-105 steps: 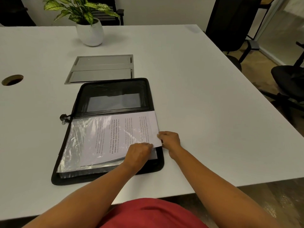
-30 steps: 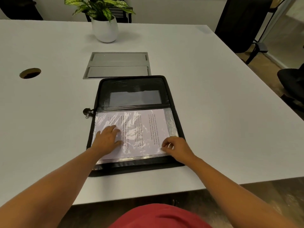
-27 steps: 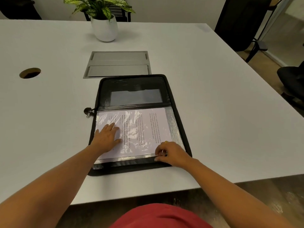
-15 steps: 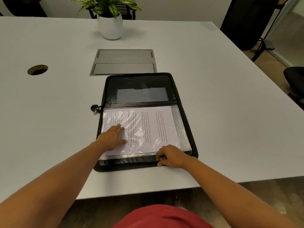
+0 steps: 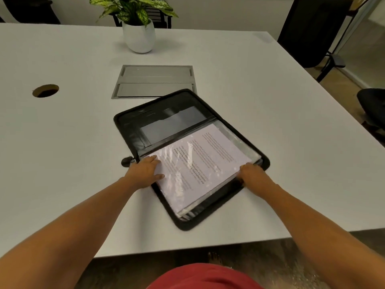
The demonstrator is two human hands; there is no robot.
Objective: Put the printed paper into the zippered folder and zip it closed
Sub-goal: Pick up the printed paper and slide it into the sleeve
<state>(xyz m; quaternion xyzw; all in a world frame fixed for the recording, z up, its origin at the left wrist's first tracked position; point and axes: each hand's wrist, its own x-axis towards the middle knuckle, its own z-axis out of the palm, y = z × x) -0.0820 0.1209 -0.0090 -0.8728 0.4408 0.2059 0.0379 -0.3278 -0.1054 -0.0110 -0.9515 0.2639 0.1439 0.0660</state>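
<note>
Printed paper in open zippered folder; left hand flat, right hand perhaps curled.

Indoor light, even and rather dim; white table reads grey. Faint soft shadow beside the pot. Glare streaks on the clear film over the paper. Near edge of the folder smeared by blur. Wide-angle bending at the edges; background dark, soft.

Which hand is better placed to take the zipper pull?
Probably left: the left hand lies on the paper right beside the zipper pull; the right hand grips the folder at its opposite edge.
</note>
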